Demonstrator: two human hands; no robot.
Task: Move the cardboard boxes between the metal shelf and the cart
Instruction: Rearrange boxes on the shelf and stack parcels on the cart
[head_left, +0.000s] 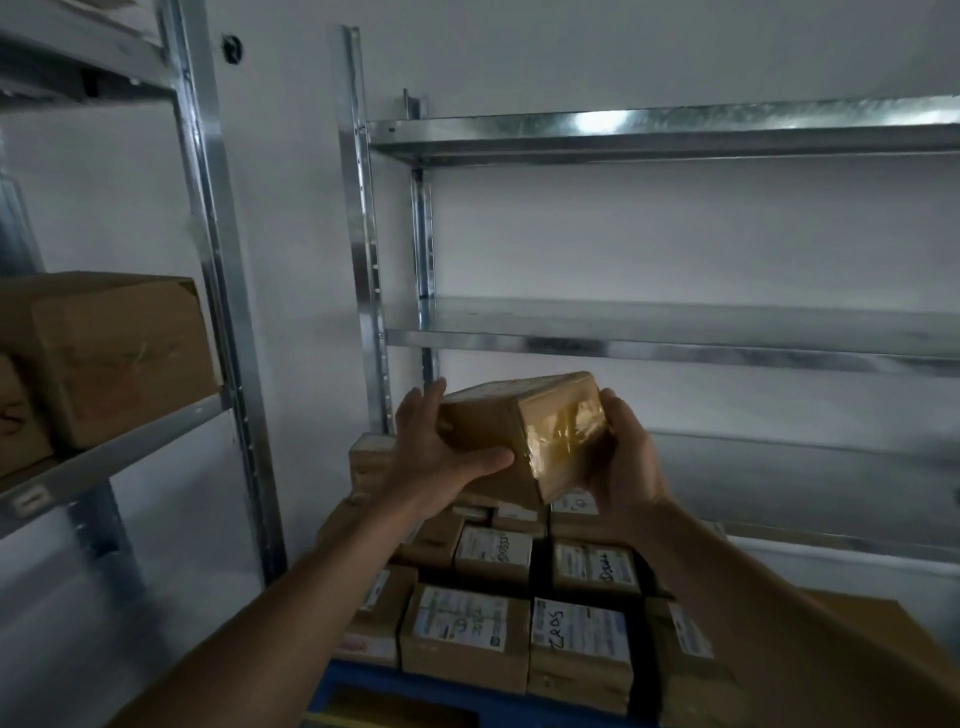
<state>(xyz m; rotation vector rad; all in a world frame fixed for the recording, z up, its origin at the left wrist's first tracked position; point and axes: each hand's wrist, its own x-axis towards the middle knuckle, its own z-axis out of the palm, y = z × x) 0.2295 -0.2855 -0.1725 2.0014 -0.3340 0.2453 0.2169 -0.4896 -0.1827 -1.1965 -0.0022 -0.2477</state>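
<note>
A small taped cardboard box (519, 426) is held tilted in the air between both hands. My left hand (436, 452) grips its left side with the thumb across the front. My right hand (623, 457) cups its right end. Below them, several small labelled cardboard boxes (519, 618) are stacked on a blue cart (363, 686). Straight ahead stands the metal shelf (675, 327), whose visible levels are bare. The held box hangs just below the shelf's middle level, near its left post.
A second metal rack (218, 291) on the left carries large cardboard boxes (114, 353) at chest height. White wall lies behind both racks. A flat cardboard sheet (872, 629) lies at the right of the cart stack.
</note>
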